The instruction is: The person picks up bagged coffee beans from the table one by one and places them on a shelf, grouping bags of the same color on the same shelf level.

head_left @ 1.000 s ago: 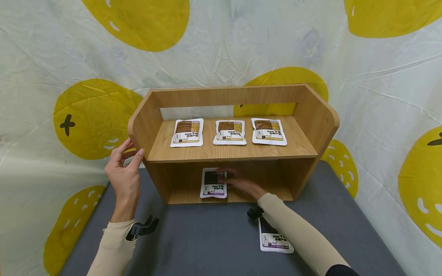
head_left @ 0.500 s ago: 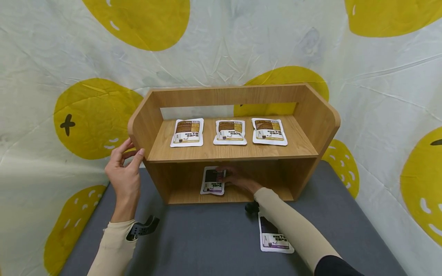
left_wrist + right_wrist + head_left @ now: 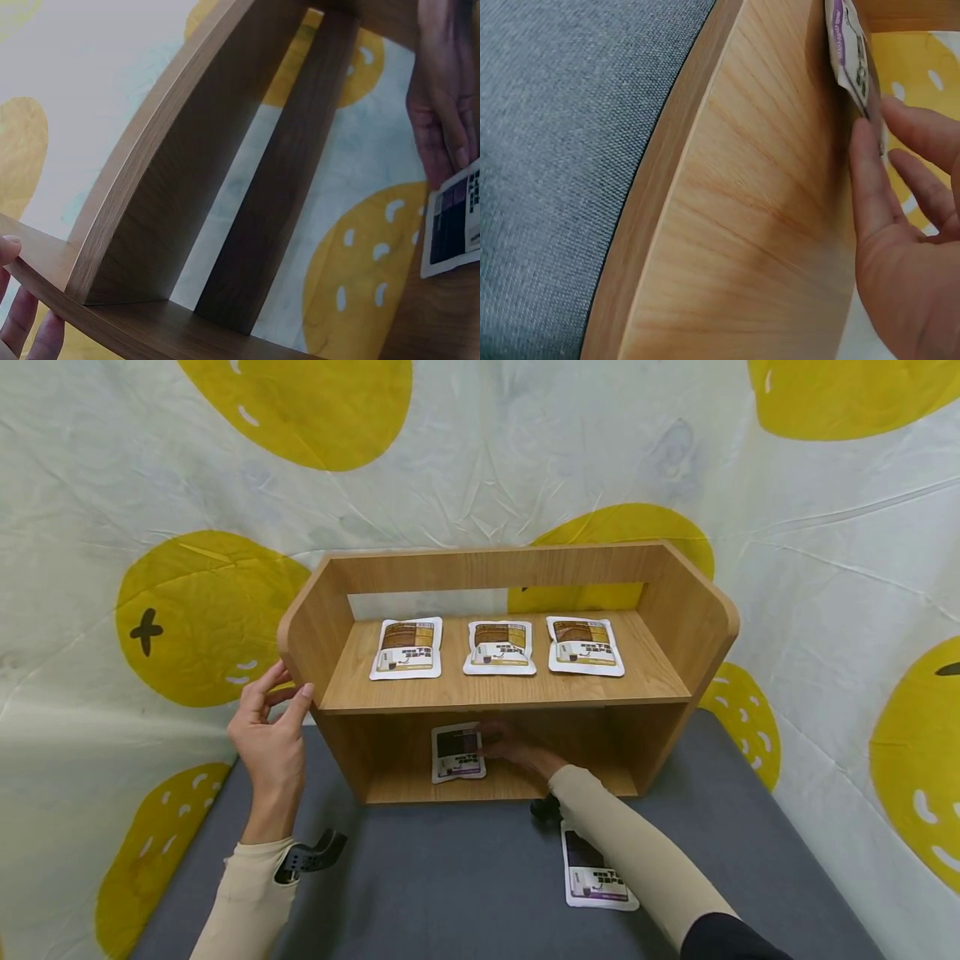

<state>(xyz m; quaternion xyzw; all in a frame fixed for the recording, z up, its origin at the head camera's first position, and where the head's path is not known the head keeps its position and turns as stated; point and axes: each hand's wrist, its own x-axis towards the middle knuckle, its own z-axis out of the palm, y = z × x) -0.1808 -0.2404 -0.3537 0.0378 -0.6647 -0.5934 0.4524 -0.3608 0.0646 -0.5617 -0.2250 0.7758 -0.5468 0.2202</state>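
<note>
A two-tier wooden shelf (image 3: 502, 693) stands on the grey table. My left hand (image 3: 270, 735) holds the edge of its left side panel, with the thumb (image 3: 9, 250) on one face and fingers on the other. On the lower tier lies a white pouch with a black and purple label (image 3: 458, 752), slightly turned. My right hand (image 3: 513, 747) reaches into that tier, its fingertips at the pouch's right edge, thumb and fingers apart and loosely bent in the right wrist view. Another black-labelled pouch (image 3: 596, 881) lies on the table, partly beneath the right forearm.
Three brown-labelled pouches lie in a row on the upper tier: left (image 3: 407, 648), middle (image 3: 499, 648) and right (image 3: 585, 646). Grey cloth (image 3: 420, 877) covers the table. A white sheet with yellow fruit shapes (image 3: 487, 460) hangs behind the shelf.
The lower-tier pouch has shifted slightly left and turned. My right fingers have slid from over it to its right edge. The left hand stays in place.
</note>
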